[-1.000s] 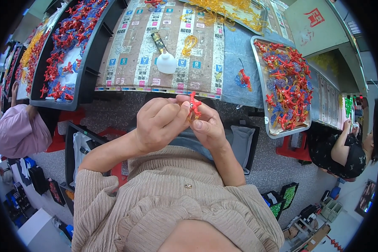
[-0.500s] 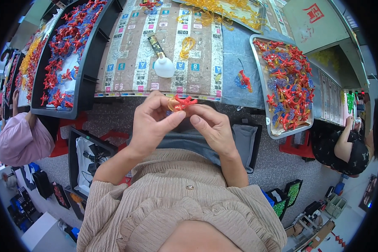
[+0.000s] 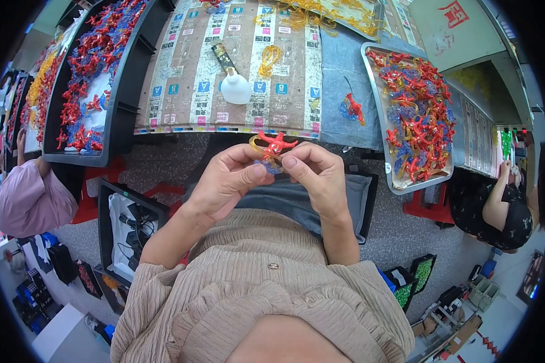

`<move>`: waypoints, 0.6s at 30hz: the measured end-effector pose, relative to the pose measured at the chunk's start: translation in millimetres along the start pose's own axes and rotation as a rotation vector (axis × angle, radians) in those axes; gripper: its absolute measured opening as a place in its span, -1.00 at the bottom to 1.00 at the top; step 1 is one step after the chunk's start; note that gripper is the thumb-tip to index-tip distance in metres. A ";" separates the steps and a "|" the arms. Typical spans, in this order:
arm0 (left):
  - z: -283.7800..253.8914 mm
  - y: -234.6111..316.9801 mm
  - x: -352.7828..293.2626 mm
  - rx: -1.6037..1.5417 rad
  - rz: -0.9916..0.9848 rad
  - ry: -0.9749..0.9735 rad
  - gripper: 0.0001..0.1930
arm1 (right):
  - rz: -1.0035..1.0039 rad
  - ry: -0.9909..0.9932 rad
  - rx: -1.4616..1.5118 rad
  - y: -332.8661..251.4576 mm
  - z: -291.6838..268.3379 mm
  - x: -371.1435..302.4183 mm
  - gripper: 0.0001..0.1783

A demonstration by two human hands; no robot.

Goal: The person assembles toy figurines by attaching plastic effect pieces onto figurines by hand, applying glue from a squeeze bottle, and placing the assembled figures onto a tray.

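Between my two hands, just off the table's near edge, is a small red plastic figure [image 3: 277, 144] with a yellow loop and a blue clear piece [image 3: 272, 166] below it. My left hand [image 3: 227, 178] pinches it from the left, thumb and forefinger closed at the yellow loop and blue piece. From the other side my right hand [image 3: 321, 175] grips it too, thumb and forefinger pressed together beside the red part. The fingertips hide some of the joint between the pieces. A white round-bodied bottle [image 3: 236, 89] with a dark patterned neck lies on the table beyond.
A metal tray [image 3: 389, 181] of similar red and blue pieces stands right; a black crate [image 3: 120, 121] of them stands left. Yellow loops [image 3: 269, 60] lie on the table [image 3: 181, 112]. One loose red-and-blue piece [image 3: 353, 110] rests on blue cloth. Co-workers sit at both sides.
The red figure has turned upright and shifted slightly right, showing more of itself and the blue piece under it. My right hand has moved a little right and its fingers have closed in.
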State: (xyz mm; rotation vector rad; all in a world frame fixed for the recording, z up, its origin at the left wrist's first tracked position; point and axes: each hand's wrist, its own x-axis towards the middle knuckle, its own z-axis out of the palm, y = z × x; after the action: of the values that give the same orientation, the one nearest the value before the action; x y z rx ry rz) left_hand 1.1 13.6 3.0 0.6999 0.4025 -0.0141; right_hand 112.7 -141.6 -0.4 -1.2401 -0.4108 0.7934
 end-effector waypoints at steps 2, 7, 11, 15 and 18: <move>0.7 -1.5 -1.1 -0.018 -0.017 0.013 -0.68 | -0.005 0.002 0.010 -1.4 1.5 -1.2 -0.88; 2.7 -1.1 -1.5 -0.106 -0.034 0.016 -0.78 | -0.038 0.028 -0.045 -6.6 6.4 -2.1 -0.89; 10.8 1.1 -1.8 -0.110 -0.003 0.021 -0.78 | -0.080 0.027 -0.053 -7.6 7.7 -1.6 -0.90; 15.7 -0.1 -2.4 -0.099 0.021 0.003 -0.78 | -0.129 0.077 -0.066 -10.9 10.6 -4.9 -0.93; 18.9 0.8 -1.5 -0.061 0.052 -0.010 -0.77 | -0.220 0.132 -0.162 -12.8 11.3 -8.2 -0.95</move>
State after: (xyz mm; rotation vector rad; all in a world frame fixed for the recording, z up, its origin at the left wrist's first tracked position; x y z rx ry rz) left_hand 6.5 2.1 17.1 0.6496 0.3733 0.0434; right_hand 103.6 -141.4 16.2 -1.3628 -0.5016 0.4960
